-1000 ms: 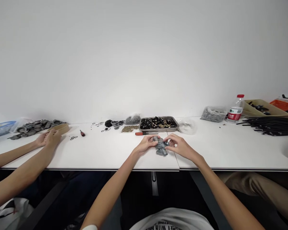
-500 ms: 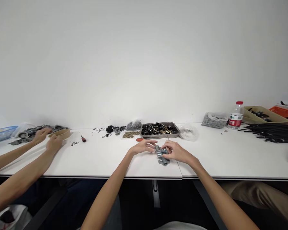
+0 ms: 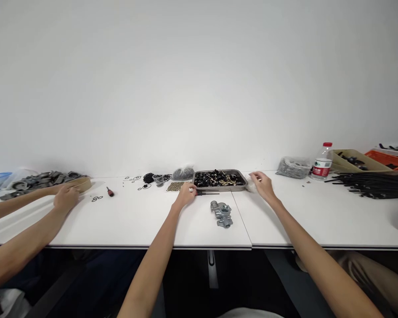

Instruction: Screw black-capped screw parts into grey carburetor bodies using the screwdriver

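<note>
A grey metal carburetor body (image 3: 223,215) lies by itself on the white table, between my forearms. My left hand (image 3: 186,194) is closed around the handle of a screwdriver (image 3: 209,193), whose thin shaft points right along the front of the metal tray. At the tray's right end, my right hand (image 3: 262,184) is over a clear plastic bag (image 3: 250,185). Its fingertips are drawn together at the bag, and what they pinch is too small to make out.
The metal tray (image 3: 195,186) holds black and brass parts. Left of it are small brass pieces (image 3: 174,187) and a bag of dark parts (image 3: 183,173). A co-worker's hands (image 3: 66,198) hold a tape roll (image 3: 82,184) at left. A bottle (image 3: 322,163) and black tubes (image 3: 368,183) stand right.
Both hands have let go of the carburetor body, which now rests on the table. My left hand has moved up-left to the screwdriver, my right hand up-right to the plastic bag.
</note>
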### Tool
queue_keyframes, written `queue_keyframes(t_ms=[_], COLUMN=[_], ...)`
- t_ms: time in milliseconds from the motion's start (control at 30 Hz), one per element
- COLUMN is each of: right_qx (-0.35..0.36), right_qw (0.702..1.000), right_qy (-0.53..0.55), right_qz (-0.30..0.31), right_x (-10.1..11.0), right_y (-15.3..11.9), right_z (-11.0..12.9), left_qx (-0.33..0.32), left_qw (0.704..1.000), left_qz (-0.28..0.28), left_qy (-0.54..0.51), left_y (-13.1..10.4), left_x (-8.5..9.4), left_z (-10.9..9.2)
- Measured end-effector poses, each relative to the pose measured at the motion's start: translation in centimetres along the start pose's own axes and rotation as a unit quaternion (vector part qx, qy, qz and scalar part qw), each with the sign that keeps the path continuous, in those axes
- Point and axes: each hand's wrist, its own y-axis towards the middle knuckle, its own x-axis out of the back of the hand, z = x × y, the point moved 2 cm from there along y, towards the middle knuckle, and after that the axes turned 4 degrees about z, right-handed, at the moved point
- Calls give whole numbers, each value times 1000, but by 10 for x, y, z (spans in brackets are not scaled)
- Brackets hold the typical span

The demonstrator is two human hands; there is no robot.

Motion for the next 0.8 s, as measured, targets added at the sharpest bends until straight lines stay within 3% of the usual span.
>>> queue_keyframes(t_ms=[133,267,433,633,800], right_qx=[-41,-58,-49,-78,-117], right_qw=[993,985,984,984,975], right_qy=[-56,-97,-133,-161,-186], right_qz=[-99,-133,-105,-11,43], right_x=[13,16,9,3,4], right_y=[-8,-11,-8,-8,-6], right_z=[-51,-73,-79,-88,-95], left_qx=[12,13,17,33,78], left_qw=[999,998,997,994,986], left_qz=[-3,34,54,106,88], left_qy=[33,59,61,-23,-120], left_y=[-8,-7,-4,-3,0], left_x=[0,-6,-12,-9,1], left_z=[12,17,19,20,16])
